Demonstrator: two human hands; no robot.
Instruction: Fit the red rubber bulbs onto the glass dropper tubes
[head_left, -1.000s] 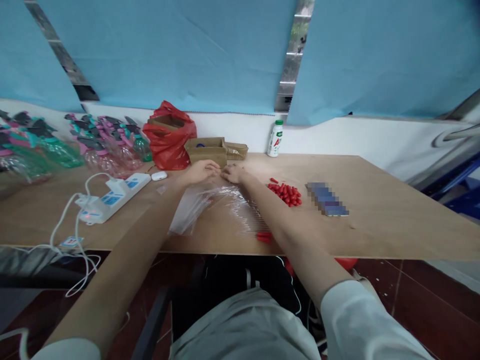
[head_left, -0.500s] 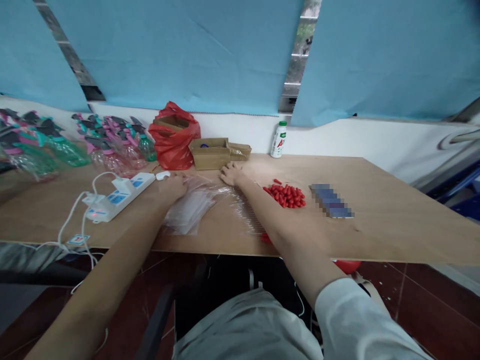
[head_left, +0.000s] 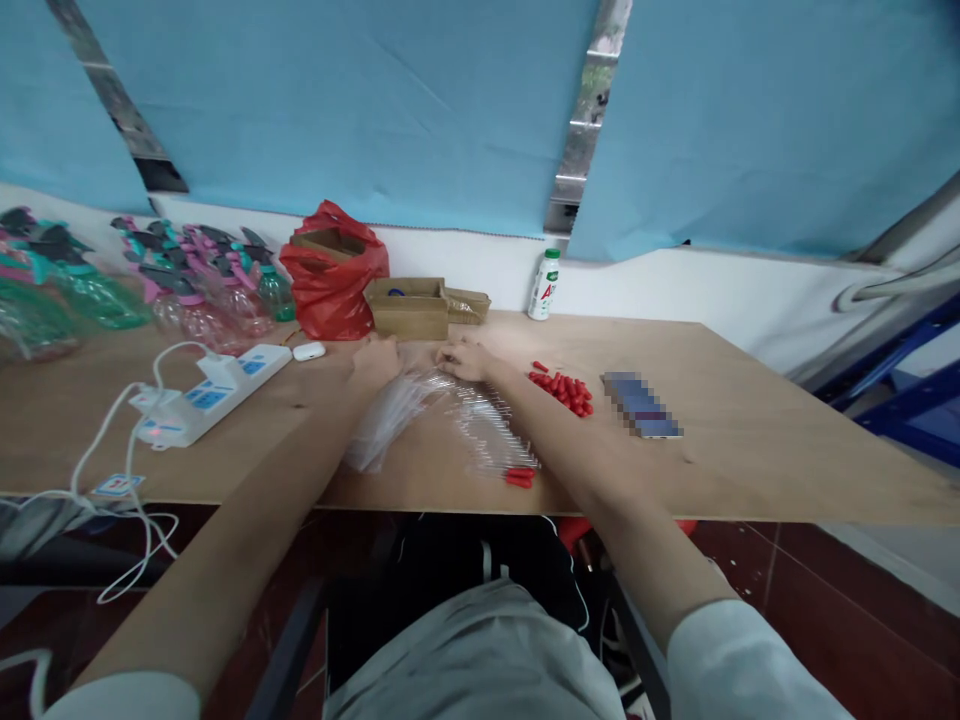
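My left hand is closed at the far end of a pile of clear plastic bags and appears to grip the edge of one; its fingertips are hidden. Just to the right, my right hand has its fingers bent down at the table, near the far end of a row of thin clear sticks. What lies under those fingers does not show. A few red caps sit at the near end of the row. Beyond my right forearm lies a heap of red caps.
Behind my hands stand an open cardboard box and a red plastic bag. Left are a power strip with cables, a white case and several spray bottles. Right are a white bottle and a phone.
My left hand has moved right, towards my right hand, and its fingers have closed. The plastic bags have shifted right with it. My right hand's fingers are more bent now.
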